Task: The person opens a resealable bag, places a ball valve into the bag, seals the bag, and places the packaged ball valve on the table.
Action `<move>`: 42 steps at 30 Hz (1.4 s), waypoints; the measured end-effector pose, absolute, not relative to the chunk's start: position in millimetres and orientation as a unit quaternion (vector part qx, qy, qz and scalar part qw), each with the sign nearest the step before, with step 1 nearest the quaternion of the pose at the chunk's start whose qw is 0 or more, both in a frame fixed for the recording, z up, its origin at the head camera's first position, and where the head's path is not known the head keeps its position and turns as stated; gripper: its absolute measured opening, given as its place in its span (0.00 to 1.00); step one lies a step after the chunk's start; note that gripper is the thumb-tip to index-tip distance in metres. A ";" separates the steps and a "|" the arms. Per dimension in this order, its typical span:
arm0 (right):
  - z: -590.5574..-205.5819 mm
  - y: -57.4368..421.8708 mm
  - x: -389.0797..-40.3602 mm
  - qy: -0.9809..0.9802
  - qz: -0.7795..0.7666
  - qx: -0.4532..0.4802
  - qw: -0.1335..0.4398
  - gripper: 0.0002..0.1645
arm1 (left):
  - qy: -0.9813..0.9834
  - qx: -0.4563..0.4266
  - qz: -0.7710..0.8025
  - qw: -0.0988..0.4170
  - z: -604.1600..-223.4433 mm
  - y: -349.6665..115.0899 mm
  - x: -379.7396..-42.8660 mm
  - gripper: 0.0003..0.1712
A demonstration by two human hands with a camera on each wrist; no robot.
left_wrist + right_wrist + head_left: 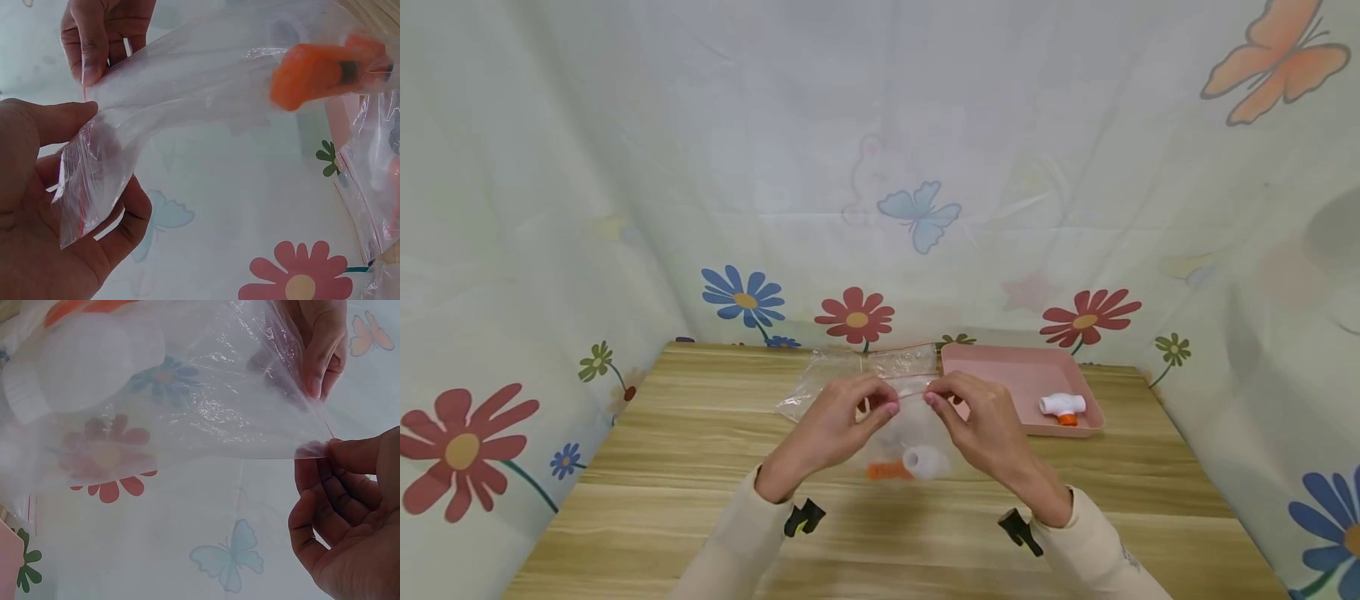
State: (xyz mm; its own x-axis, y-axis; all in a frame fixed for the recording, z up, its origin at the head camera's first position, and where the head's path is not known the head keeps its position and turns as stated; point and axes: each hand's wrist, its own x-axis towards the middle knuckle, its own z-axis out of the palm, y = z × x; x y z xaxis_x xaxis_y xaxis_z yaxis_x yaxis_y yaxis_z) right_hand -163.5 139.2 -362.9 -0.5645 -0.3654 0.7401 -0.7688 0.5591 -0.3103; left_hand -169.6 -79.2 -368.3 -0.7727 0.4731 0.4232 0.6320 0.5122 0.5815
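Observation:
A clear zip-lock bag (916, 427) with a red seal line hangs between both hands over the table. The left hand (837, 423) pinches the bag's top edge between thumb and forefinger. At the other end of the edge, the right hand (987, 427) pinches it the same way, and the red line runs taut between them. Down in the bag lies a white and orange pipe fitting (927, 462); its orange part (303, 76) shows through the plastic in the left wrist view. A folded corner of the bag (94, 187) droops across the left palm.
More clear plastic bags (823, 375) with red seal lines lie flat at the table's back. Beside them, at the back right, stands a pink tray (988, 365) holding another white fitting (1063, 404) with an orange part. A patterned curtain (805, 183) rises behind the wooden table (647, 483).

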 end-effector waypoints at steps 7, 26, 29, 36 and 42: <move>-362.7 139.9 -163.3 -0.827 0.319 0.343 0.311 0.05 | -0.861 -0.318 -0.383 0.100 -367.9 -81.1 -171.0 0.05; -362.4 141.2 -163.0 -0.827 0.322 0.334 0.318 0.05 | -0.867 -0.323 -0.372 0.078 -370.3 -89.1 -169.7 0.07; -361.5 142.2 -162.6 -0.827 0.321 0.336 0.318 0.06 | -0.868 -0.321 -0.373 0.063 -369.9 -92.3 -169.5 0.07; -362.3 142.9 -163.0 -0.822 0.325 0.345 0.316 0.07 | -0.863 -0.324 -0.381 0.070 -370.6 -94.4 -171.3 0.06; -363.9 141.3 -163.1 -0.818 0.328 0.347 0.319 0.07 | -0.860 -0.327 -0.382 0.087 -372.2 -97.0 -171.8 0.05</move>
